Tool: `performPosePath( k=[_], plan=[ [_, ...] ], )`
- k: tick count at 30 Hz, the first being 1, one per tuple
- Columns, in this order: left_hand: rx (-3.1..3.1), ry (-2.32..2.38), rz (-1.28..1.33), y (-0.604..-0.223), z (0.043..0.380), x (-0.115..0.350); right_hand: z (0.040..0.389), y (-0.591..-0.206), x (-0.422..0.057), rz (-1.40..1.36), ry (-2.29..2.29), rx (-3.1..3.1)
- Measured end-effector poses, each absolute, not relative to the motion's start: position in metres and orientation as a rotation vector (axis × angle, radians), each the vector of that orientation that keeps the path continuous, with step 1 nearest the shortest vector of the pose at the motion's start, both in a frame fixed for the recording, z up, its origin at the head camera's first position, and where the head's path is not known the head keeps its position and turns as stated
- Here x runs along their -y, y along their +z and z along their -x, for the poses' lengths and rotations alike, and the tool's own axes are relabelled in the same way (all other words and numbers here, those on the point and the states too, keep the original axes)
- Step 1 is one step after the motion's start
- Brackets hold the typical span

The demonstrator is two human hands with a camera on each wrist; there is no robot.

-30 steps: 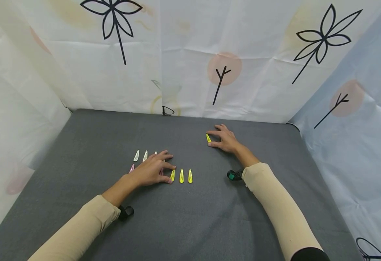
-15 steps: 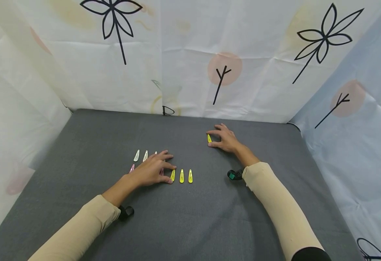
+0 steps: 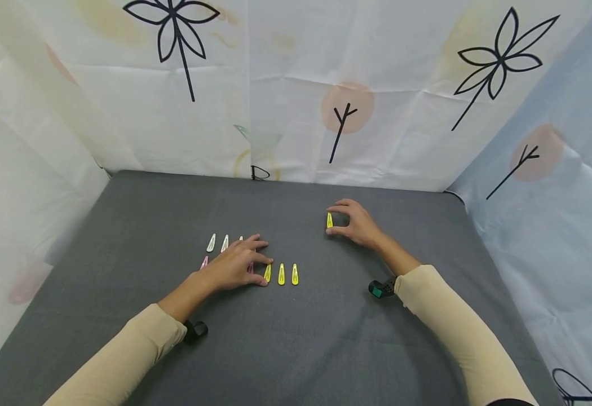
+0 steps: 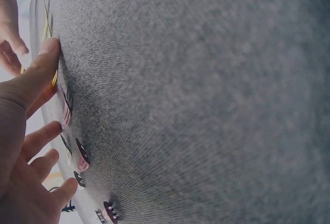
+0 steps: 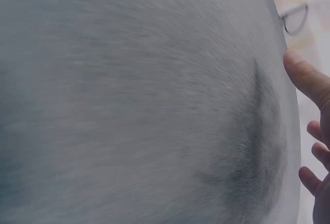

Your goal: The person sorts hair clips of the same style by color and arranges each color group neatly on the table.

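My right hand point(image 3: 357, 225) pinches a yellow snap hair clip point(image 3: 329, 220) by its two ends, between thumb and forefinger. In the right wrist view the thumb point(image 5: 307, 77) and some fingertips show above the cloth, but the clip does not. To the left, my left hand point(image 3: 237, 262) holds thumb and forefinger at the ends of another yellow hair clip point(image 3: 268, 273), which lies on the cloth. Two more yellow hair clips, a middle one point(image 3: 281, 274) and a right one point(image 3: 295, 274), lie beside it. The left hand partly hides pink hair clips point(image 3: 204, 262).
White hair clips point(image 3: 211, 243) lie in a row behind the pink ones, partly covered by the left hand. Grey cloth point(image 3: 296, 344) covers the table. Patterned white curtains point(image 3: 296, 141) stand at the back and sides.
My right hand has moved slightly to the right and toward me, carrying the yellow hair clip with it. The left hand has stayed in place.
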State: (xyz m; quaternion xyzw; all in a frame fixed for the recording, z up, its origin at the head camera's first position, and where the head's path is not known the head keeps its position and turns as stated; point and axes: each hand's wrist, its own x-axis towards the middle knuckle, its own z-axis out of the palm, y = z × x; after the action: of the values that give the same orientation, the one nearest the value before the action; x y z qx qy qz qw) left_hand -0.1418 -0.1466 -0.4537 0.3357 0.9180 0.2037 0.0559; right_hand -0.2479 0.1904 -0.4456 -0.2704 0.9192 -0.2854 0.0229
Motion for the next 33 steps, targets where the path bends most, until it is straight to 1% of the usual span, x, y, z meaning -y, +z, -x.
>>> performPosePath(
  k=[8, 16, 23, 33],
  plan=[
    [-2.780, 0.623, -1.010, -0.455, 0.142, 0.148, 0.207, -0.445, -0.185, 1.005, -0.856, -2.820],
    [-2.773, 0.636, -1.012, -0.455, 0.142, 0.148, 0.173, -0.454, -0.180, 1.035, -0.925, -2.704],
    [-2.776, 0.635, -1.013, -0.456, 0.142, 0.148, 0.159, -0.463, -0.171, 1.036, -0.931, -2.675],
    [-2.760, 0.616, -0.980, -0.453, 0.142, 0.147, 0.150, -0.468, -0.159, 1.087, -0.899, -2.729]
  ],
)
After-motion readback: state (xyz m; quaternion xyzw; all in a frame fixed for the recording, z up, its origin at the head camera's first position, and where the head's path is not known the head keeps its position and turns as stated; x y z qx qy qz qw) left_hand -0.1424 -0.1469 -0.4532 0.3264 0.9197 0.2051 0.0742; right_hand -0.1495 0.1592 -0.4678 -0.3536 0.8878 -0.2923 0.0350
